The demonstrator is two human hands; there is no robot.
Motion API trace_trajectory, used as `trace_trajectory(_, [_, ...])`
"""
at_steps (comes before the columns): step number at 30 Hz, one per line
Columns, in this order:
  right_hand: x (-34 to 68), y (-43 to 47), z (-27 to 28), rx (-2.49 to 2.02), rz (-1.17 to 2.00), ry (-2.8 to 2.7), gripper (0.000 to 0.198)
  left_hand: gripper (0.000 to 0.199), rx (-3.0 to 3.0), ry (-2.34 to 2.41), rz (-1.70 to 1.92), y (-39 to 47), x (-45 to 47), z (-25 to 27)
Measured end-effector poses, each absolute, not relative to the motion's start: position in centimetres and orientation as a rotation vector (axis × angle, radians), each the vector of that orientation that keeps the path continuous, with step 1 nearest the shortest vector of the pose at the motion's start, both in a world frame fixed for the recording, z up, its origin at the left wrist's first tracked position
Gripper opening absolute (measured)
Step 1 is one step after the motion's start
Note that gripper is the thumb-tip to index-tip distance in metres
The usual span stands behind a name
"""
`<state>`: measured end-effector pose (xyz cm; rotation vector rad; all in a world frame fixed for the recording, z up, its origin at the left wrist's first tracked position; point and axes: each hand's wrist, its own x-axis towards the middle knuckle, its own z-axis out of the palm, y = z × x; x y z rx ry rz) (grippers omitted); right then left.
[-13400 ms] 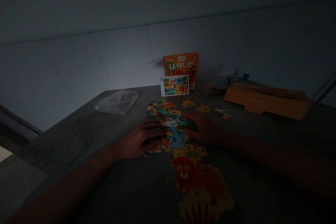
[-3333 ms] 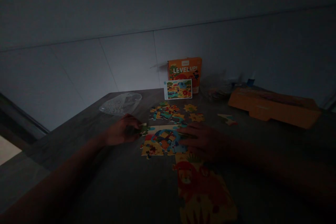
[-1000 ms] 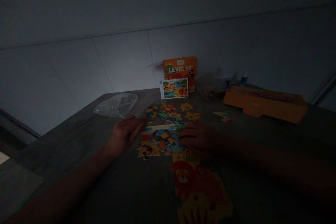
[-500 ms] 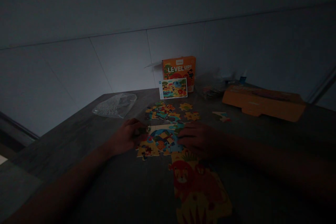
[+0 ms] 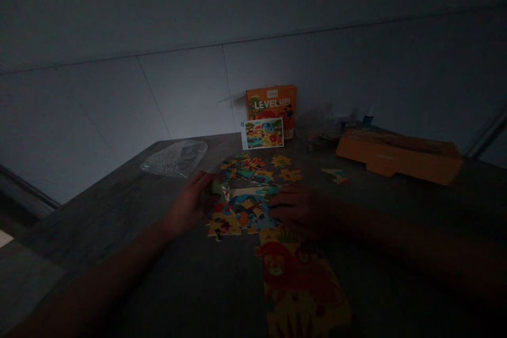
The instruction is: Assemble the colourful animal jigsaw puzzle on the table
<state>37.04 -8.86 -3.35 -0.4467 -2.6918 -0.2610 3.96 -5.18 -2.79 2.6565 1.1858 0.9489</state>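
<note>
In dim light, my left hand (image 5: 192,202) pinches a green puzzle piece (image 5: 219,188) at the upper left corner of a partly joined jigsaw puzzle (image 5: 232,216). The joined part shows a blue elephant and small figures. My right hand (image 5: 299,207) lies over its right side, fingers stretched onto the pieces; its thumb is hidden. Below, a joined section with a red lion (image 5: 303,285) extends toward me and touches the upper part. Loose puzzle pieces (image 5: 247,169) are heaped just beyond the puzzle.
A picture card (image 5: 263,133) leans on an orange "LEVEL UP!" box (image 5: 270,100) near the wall. A clear plastic bag (image 5: 174,158) lies left; another bag (image 5: 317,132) stands behind right. An orange carton (image 5: 400,156) and a single piece (image 5: 336,175) lie right.
My left hand has shifted slightly up, and the green piece in its fingers now shows more fully at the puzzle's corner. My right hand stays in place on the puzzle.
</note>
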Motion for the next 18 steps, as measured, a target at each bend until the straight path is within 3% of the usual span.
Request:
trace_trajectory(5, [37.1, -8.81, -3.37, -0.409, -0.263, -2.673, 0.025, 0.019, 2.753, 0.874, 0.953, -5.59, 4.46, -2.27])
trace_trajectory(18, [37.06, -8.73, -3.47, -0.408, -0.26, -2.67, 0.023, 0.009, 2.608, 0.802, 0.606, -5.97, 4.2, -1.95])
